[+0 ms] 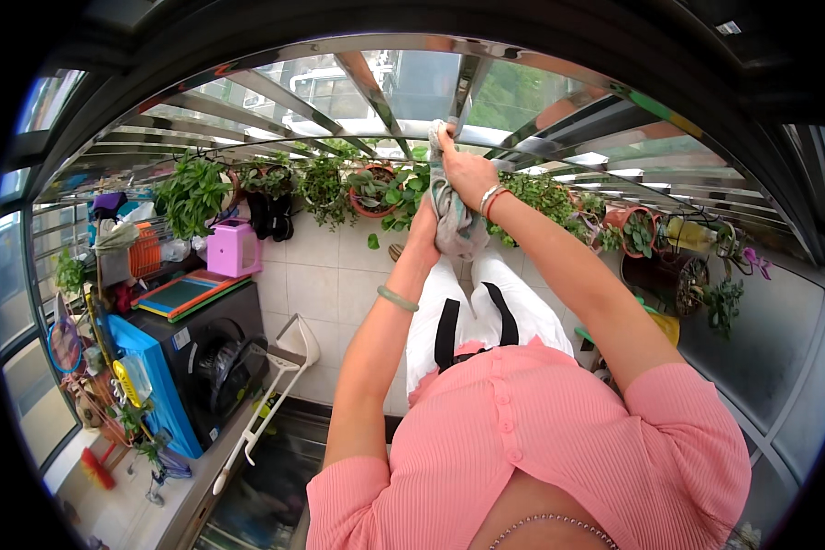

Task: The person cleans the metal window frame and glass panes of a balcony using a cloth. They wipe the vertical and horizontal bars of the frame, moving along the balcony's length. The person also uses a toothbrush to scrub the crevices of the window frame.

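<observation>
A grey-green cloth point(456, 223) hangs bunched in front of me at the window bars. Its upper end lies against a shiny metal bar point(468, 84). My right hand point(470, 176), with red and white bands at the wrist, grips the cloth's upper part. Lower down, my left hand point(423, 229) is closed on the cloth's left side; a green bangle point(398, 298) circles that forearm. The cloth hides some fingers of both hands. Leafy potted plants stand just behind and to either side of the cloth.
A row of plants point(325, 190) lines the railing. At left are a black washing machine point(213, 353), a pink box point(234, 248) and a blue panel point(156, 385). A white long-handled tool point(264, 403) leans nearby. At right stand a flowerpot point(631, 229) and a dark glass panel point(752, 339).
</observation>
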`<state>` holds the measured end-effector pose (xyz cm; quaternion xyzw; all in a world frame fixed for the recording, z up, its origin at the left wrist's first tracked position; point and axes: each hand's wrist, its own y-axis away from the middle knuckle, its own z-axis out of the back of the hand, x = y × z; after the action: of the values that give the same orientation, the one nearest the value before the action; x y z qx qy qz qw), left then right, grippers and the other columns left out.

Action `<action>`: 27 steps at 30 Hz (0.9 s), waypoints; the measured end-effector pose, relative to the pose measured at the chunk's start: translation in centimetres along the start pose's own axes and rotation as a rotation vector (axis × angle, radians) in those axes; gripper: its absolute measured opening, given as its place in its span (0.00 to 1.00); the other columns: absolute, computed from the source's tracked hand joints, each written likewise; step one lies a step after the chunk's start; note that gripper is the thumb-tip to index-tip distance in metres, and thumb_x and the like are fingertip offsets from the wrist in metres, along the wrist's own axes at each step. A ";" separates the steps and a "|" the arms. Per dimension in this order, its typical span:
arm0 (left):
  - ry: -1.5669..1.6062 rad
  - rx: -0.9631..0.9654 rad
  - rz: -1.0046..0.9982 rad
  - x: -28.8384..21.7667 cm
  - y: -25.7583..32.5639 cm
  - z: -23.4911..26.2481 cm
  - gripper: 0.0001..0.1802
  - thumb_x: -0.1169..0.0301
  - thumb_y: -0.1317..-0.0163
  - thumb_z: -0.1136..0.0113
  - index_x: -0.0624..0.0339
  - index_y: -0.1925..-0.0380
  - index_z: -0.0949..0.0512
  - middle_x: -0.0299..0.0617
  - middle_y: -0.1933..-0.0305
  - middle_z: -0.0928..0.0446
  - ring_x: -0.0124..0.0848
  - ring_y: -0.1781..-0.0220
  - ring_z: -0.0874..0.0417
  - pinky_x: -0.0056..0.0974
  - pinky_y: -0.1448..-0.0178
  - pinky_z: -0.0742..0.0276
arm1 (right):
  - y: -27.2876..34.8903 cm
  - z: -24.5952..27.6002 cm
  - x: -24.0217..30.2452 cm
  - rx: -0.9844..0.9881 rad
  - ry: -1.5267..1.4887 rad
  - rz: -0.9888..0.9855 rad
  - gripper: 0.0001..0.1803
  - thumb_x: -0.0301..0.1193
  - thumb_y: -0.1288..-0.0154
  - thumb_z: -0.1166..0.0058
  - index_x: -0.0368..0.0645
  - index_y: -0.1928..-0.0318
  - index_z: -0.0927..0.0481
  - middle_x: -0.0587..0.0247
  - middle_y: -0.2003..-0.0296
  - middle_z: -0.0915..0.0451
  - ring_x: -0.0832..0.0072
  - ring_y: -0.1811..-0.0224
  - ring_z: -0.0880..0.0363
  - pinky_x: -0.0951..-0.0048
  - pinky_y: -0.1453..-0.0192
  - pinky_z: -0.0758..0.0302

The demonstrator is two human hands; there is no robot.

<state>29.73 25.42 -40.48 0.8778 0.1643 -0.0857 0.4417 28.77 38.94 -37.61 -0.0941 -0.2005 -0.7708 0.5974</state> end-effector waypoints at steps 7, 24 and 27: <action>0.146 0.048 -0.030 -1.1 0.8 1.7 0.21 0.53 0.30 0.58 0.51 0.46 0.28 0.36 0.48 0.24 0.32 0.48 0.23 0.41 0.44 0.25 | -2.8 -1.5 3.0 0.049 -0.121 -0.051 0.35 0.28 0.38 0.62 0.39 0.31 0.55 0.41 0.73 0.20 0.46 0.71 0.20 0.49 0.66 0.25; 0.237 0.106 -0.079 -0.1 0.7 0.5 0.22 0.53 0.30 0.59 0.53 0.45 0.29 0.39 0.46 0.25 0.36 0.45 0.24 0.46 0.40 0.26 | -3.8 -0.7 2.4 0.049 -0.140 0.049 0.36 0.26 0.39 0.63 0.39 0.30 0.56 0.43 0.73 0.19 0.49 0.71 0.19 0.51 0.67 0.24; 0.199 0.116 -0.158 -1.6 0.4 0.7 0.24 0.52 0.30 0.60 0.54 0.43 0.31 0.42 0.43 0.27 0.39 0.43 0.24 0.48 0.39 0.27 | -5.0 -0.4 3.4 0.083 -0.129 0.035 0.35 0.26 0.38 0.63 0.41 0.30 0.54 0.42 0.71 0.19 0.49 0.70 0.19 0.51 0.65 0.25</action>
<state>28.43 24.29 -40.13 0.8904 0.2706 -0.0421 0.3637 23.13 36.81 -37.61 -0.1221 -0.2688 -0.7435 0.6000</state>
